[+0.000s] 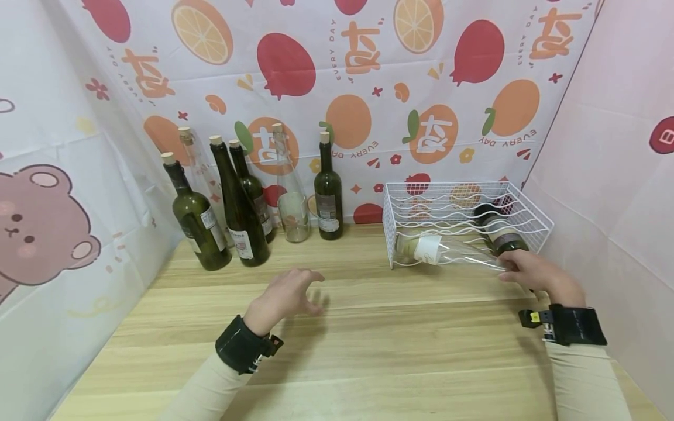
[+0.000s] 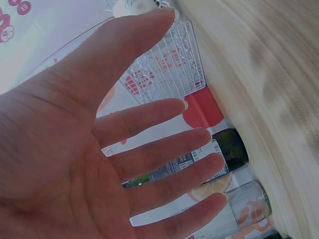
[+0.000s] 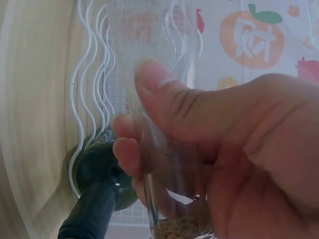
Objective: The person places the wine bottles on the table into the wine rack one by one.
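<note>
My right hand (image 1: 542, 276) grips a clear glass bottle (image 1: 463, 255) by its neck. The bottle lies sideways at the front of a white wire rack (image 1: 389, 225), its white label and base toward the rack's left end. In the right wrist view, the thumb and fingers wrap the clear neck, and a cork (image 3: 177, 228) shows inside the mouth. A dark green wine bottle (image 1: 494, 224) lies in the rack at the right, its neck close by the right hand. Over the table, my left hand (image 1: 284, 295) holds nothing, fingers spread and thumb apart.
Several corked bottles stand at the back left, among them a green bottle (image 1: 200, 234), a tall dark one (image 1: 239, 216), a clear one (image 1: 293, 213) and another dark one (image 1: 329, 204). Printed cloth (image 1: 363, 158) hangs behind the wooden table (image 1: 368, 351) and at both sides.
</note>
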### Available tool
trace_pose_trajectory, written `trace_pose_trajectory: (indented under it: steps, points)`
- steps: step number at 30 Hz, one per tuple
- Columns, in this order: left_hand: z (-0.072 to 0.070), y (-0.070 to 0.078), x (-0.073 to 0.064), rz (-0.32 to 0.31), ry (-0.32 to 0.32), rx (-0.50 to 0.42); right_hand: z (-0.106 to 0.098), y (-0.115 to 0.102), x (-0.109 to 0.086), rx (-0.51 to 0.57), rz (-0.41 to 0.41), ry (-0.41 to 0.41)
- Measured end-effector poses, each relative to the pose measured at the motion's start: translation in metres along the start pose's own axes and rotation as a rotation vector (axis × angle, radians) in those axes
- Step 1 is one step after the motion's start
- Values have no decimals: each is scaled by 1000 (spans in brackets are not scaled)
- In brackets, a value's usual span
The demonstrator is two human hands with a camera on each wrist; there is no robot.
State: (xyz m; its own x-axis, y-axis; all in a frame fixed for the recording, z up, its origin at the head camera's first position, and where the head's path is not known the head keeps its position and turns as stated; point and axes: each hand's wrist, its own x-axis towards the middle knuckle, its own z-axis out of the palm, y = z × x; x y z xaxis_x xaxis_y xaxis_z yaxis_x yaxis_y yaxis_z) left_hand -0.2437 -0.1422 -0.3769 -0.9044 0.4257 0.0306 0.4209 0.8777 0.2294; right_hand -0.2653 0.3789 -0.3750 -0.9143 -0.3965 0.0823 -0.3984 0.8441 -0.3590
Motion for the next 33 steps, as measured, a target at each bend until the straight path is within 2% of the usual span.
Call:
trace_pose_trajectory:
  steps: [11, 15, 33]
  points:
    - [1, 0, 0, -26, -17, -10, 18, 2, 11, -87, 44, 83]
    - [1, -1, 1, -28, -18, -12, 19, 0, 11, -105, 73, 77]
    - [-1, 0, -1, -22, -21, -13, 22, -2, 10, -128, 109, 74]
